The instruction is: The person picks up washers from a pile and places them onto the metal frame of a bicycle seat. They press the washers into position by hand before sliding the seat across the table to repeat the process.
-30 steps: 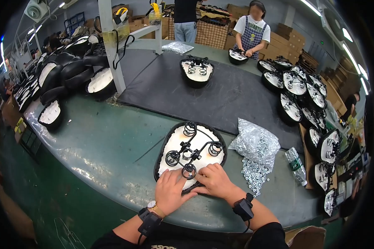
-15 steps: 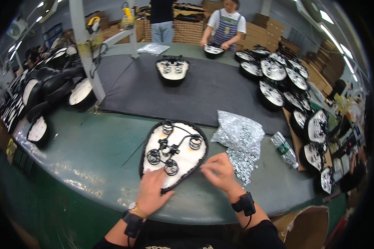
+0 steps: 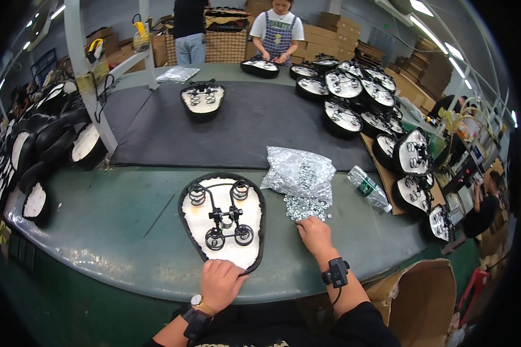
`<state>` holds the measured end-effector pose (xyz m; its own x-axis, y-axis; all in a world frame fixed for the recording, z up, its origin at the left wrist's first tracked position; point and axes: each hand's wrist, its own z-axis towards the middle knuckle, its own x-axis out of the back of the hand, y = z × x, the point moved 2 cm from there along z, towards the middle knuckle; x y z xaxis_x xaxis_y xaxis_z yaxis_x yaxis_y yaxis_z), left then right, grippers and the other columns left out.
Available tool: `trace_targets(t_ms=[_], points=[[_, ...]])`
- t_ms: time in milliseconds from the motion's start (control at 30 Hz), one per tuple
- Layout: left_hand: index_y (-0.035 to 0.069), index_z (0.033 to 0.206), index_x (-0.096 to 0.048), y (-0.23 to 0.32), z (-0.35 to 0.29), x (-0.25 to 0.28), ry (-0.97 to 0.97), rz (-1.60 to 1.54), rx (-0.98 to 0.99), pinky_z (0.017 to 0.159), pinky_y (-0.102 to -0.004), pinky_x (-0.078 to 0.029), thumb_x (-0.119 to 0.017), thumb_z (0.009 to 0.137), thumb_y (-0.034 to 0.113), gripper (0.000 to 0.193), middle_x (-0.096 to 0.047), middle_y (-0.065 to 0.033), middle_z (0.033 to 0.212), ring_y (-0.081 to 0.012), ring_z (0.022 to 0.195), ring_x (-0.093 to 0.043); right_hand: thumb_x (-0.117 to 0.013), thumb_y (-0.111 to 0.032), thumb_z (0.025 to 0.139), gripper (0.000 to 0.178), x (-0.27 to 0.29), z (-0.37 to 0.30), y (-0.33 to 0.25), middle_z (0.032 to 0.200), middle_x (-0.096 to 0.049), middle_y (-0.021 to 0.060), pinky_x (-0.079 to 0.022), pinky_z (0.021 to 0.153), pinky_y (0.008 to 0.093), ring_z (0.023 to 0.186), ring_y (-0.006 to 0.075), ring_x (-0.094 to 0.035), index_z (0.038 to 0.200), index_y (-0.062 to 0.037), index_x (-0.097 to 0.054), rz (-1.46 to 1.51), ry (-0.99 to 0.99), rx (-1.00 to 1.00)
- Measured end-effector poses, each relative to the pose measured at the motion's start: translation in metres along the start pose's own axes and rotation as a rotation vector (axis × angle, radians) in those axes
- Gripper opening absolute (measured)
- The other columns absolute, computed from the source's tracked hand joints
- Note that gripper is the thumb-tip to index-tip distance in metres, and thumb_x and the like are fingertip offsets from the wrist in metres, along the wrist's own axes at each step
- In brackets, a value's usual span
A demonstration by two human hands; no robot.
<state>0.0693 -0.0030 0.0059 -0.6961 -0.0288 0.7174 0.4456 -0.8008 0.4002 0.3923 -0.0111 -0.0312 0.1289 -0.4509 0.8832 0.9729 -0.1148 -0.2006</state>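
Observation:
An upturned bicycle saddle (image 3: 204, 202) lies on the green table before me, its black rim round a white underside. A black wire frame with coil springs (image 3: 230, 217) sits on it, and the narrow end points toward me. My left hand (image 3: 220, 285) grips that narrow end, fingers bent over the rim and thumb along the edge. To the right, my right hand (image 3: 315, 236) is at the near edge of a pile of small metal nuts (image 3: 304, 208), its fingers pinched together. Whatever is between those fingertips is hidden. The nuts spill from a clear plastic bag (image 3: 298, 168).
A plastic bottle (image 3: 369, 189) lies right of the bag. Many sprung saddles (image 3: 343, 84) crowd the right side; more saddles (image 3: 87, 143) are heaped at left by a metal post (image 3: 87, 75). One saddle (image 3: 202, 99) rests on the dark mat (image 3: 260, 118). A co-worker (image 3: 276, 34) stands across the table.
The saddle has turned so its frame lies straight before me. My right hand has moved from beside the saddle to the nuts. My left hand has shifted onto the narrow end. The view has swung right.

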Motion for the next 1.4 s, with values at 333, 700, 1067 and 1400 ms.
trace_targets(t_ms=[333,700,1067,1400], points=[[0.02,0.101,-0.08,0.008,-0.005,0.036,0.158,-0.114,0.18,0.09,-0.0397,-0.039,-0.084,0.08,0.02,0.021,-0.065,0.0024,0.1,-0.0204,0.095,-0.059,-0.077,-0.002,0.092,0.019,0.033,-0.028,-0.138,0.095,-0.074,0.0079,-0.058,0.071,0.0249,0.082,0.0122,-0.071,0.109,0.0006,-0.068,1.621,-0.605,-0.396],[0.026,0.091,-0.082,-0.009,-0.011,0.062,0.143,0.013,0.251,0.098,-0.0448,-0.03,-0.085,0.075,0.025,0.016,-0.061,0.0022,0.111,-0.0235,0.112,-0.05,-0.077,-0.006,0.093,0.014,0.016,-0.032,-0.188,0.094,-0.075,0.0096,-0.058,0.067,0.0256,0.075,0.0118,-0.07,0.102,0.0012,-0.068,1.703,-0.737,-0.611],[0.021,0.079,-0.08,-0.07,0.008,0.03,0.238,0.087,0.389,0.115,-0.0539,-0.022,-0.084,0.069,0.023,0.011,-0.058,-0.0054,0.135,-0.0341,0.135,-0.041,-0.071,-0.011,0.087,0.014,0.006,-0.001,-0.206,0.074,-0.061,0.0008,-0.052,0.051,0.0332,0.062,0.0201,-0.066,0.1,-0.0129,-0.074,0.229,0.005,0.439],[0.019,0.082,-0.082,-0.074,0.019,0.019,0.212,-0.068,0.433,0.12,-0.0567,-0.016,-0.082,0.071,0.022,0.011,-0.041,-0.0124,0.162,-0.04,0.148,-0.03,-0.066,-0.008,0.086,0.018,-0.002,0.005,-0.196,0.077,-0.062,0.0007,-0.053,0.052,0.031,0.064,0.0173,-0.067,0.102,-0.0107,-0.073,0.345,0.116,0.495]])
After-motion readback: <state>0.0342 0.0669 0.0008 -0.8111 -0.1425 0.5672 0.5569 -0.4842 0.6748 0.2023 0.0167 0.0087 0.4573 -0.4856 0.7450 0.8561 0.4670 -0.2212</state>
